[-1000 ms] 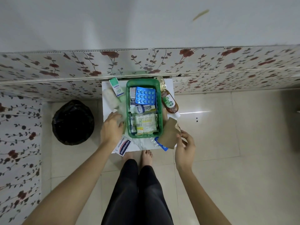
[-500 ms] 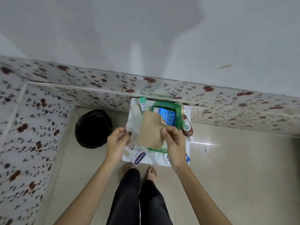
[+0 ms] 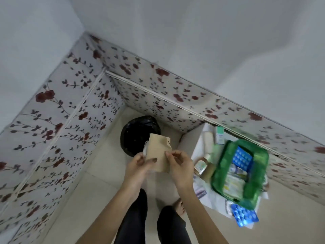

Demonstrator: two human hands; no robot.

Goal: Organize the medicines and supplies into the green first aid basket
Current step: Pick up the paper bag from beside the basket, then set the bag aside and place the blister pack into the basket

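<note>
Both hands hold a brown paper packet (image 3: 157, 152) with a bit of clear wrapper behind it, raised in front of the black bin. My left hand (image 3: 138, 166) grips its lower left edge; my right hand (image 3: 179, 164) pinches its right edge. The green first aid basket (image 3: 219, 173) stands on the white table (image 3: 198, 143) at the right, holding a blue blister pack (image 3: 241, 158) and white boxes. Beside the basket lie a small bottle (image 3: 201, 166), a white roll (image 3: 208, 141), a teal-and-white box (image 3: 219, 135) and another blue blister pack (image 3: 244, 216).
A black bin bag (image 3: 137, 131) stands in the floor corner, just behind the packet. Flower-patterned wall panels (image 3: 58, 120) run along the left and back. My legs and a bare foot (image 3: 180, 207) are on the tiled floor below.
The view has swung left, so the table and basket now sit at the right. The brown packet, held in both hands, has moved from over the basket to in front of the black bin.
</note>
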